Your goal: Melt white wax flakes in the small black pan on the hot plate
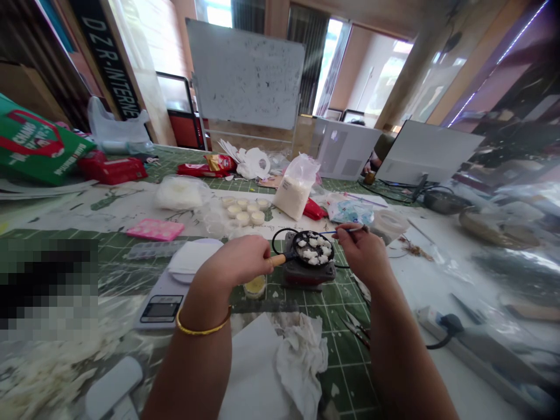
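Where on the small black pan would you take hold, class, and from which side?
By its wooden handle, from the left. It sticks out sideways from the small black pan, clear of the white chunks and the burner below. The left hand already wraps its fingers there.

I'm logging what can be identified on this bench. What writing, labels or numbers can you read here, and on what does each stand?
"D Z R-INTERNE", cut off below: white letters on the black banner at the back left.
Green bag: white print on red, too blurred to read.
Plastic bag of white grains: small label, too small to read.
Scale display: no digits legible.
Whiteboard: faint marks only, unreadable.
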`<state>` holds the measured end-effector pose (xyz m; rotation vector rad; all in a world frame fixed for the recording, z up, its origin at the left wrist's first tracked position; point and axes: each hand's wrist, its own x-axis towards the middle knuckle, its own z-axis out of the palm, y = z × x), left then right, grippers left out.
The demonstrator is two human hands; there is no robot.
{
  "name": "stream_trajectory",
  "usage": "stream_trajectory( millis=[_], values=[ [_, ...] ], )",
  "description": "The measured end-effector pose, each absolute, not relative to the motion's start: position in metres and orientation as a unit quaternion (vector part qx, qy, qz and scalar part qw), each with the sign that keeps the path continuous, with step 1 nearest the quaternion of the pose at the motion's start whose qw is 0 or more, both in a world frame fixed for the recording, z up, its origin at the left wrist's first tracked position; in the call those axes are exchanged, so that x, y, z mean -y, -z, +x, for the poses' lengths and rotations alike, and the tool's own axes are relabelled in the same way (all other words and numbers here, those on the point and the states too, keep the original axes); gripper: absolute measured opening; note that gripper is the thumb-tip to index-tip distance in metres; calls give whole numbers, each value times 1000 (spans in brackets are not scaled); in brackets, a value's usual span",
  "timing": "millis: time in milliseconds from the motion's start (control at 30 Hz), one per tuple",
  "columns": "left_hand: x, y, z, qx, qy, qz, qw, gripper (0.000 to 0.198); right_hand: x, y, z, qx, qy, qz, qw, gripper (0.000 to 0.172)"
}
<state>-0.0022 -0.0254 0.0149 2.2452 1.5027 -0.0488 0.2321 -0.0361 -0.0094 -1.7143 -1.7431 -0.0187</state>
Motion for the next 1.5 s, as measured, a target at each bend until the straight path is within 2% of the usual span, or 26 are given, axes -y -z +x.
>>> stream_trajectory(
  millis=[200,400,533,700,800,1033,1133,1300,1500],
  values=[
    [24,-13,-3,-539,17,816,211,24,24,22,231,697,-37,-641,319,31],
    [25,-14,-1,-536,19,819,201,24,24,22,227,678,-26,-644,353,31],
    [26,-15,-1,-533,18,822,201,24,27,18,229,693,-72,-639,325,30],
    [26,-15,-2,-540,25,815,209,23,36,8,238,655,1,-687,315,32],
    [25,-15,-2,-536,20,819,205,23,38,5,239,677,-10,-683,274,31],
    [25,-14,-1,-536,32,817,209,23,44,1,239,652,33,-710,263,32],
    [24,-13,-1,-539,27,816,206,24,47,0,238,680,-5,-695,234,32],
    [24,-10,1,-539,33,816,205,22,57,-5,233,678,-37,-678,283,34],
    [24,-10,3,-540,25,816,204,22,59,-4,227,723,-88,-638,250,36]
  ],
)
